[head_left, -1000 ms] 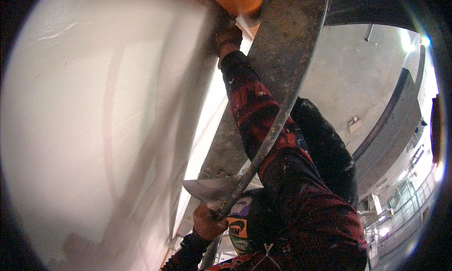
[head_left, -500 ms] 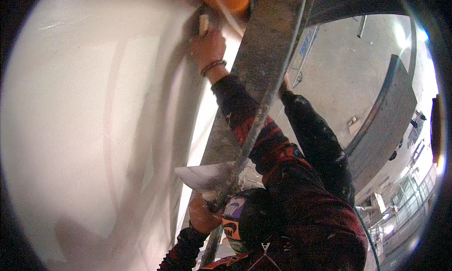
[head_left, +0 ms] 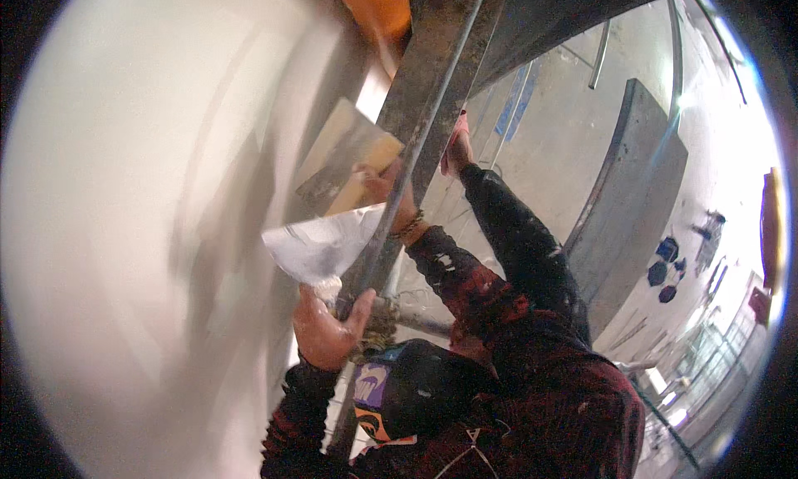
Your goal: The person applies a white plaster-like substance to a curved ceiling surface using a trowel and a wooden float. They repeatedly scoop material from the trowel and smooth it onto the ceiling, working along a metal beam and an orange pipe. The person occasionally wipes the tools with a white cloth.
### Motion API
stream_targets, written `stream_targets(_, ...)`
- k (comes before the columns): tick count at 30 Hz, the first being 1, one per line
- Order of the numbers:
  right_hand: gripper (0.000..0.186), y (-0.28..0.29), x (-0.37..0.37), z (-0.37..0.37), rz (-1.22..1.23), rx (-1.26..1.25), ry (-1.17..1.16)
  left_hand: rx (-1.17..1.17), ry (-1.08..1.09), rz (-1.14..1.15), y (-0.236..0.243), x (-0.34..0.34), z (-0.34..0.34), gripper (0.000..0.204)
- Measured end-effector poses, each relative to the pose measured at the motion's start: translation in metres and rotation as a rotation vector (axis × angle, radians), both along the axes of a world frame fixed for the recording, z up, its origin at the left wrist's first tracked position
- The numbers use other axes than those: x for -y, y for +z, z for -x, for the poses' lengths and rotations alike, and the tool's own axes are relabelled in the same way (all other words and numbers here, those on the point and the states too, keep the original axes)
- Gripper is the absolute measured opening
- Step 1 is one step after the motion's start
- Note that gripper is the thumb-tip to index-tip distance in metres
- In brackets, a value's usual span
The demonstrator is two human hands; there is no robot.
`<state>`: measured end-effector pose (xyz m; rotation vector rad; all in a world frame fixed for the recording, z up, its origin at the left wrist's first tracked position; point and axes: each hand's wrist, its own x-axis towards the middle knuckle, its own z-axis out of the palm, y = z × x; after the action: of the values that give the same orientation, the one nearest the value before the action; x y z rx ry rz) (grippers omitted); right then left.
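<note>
My left hand (head_left: 322,333) is closed around the handle of a putty knife (head_left: 322,244), whose broad grey blade flares out above the fingers. White paste clings near the base of that blade. Just above it, my right hand (head_left: 391,192) grips a wide rectangular scraper (head_left: 345,150) with a flat grey face and a yellowish strip along the hand's side. The scraper's lower edge lies close to the putty knife's blade; whether they touch I cannot tell. A pale wall (head_left: 125,188) fills the left side, carrying soft shadows of the arms and tools.
A long, worn metal beam (head_left: 432,71) slants past both hands. Something orange (head_left: 378,13) is at the top. A leg in dark trousers (head_left: 524,221) reaches a bare foot (head_left: 455,153) beside the beam. Farther right, a grey curved panel (head_left: 628,204) stands above the floor far below.
My right hand has come down from high on the wall to just above the left hand's putty knife, bringing the scraper's face into view. The whole view has shifted somewhat.
</note>
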<state>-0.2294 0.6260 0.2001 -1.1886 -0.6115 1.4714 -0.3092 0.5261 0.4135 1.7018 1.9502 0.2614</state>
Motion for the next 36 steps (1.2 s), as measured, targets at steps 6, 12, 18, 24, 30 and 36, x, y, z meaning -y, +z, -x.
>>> stream_targets(6,0.017,-0.021,0.082,-0.033,0.002,-0.228,0.080,0.175,0.083,-0.244,-0.009,0.025,0.038,0.042)
stream_targets(12,0.026,0.024,0.101,-0.122,0.213,-0.768,-0.095,0.301,0.171,-0.418,0.007,0.023,0.044,0.041)
stream_targets(18,0.016,0.145,0.109,-0.217,-0.132,0.295,-0.067,0.762,-0.003,0.141,0.039,0.031,0.017,0.050)
stream_targets(24,0.025,0.276,0.138,-0.223,-0.756,0.505,0.338,0.738,-0.148,0.423,0.035,0.030,0.010,0.051)
stream_targets(30,0.026,0.268,0.138,-0.214,-1.140,0.741,0.614,0.752,-0.287,0.349,0.032,0.040,0.000,0.051)
stream_targets(36,0.039,0.227,0.123,-0.245,-0.938,1.027,0.588,0.699,-0.397,0.246,0.051,0.046,-0.008,0.051)
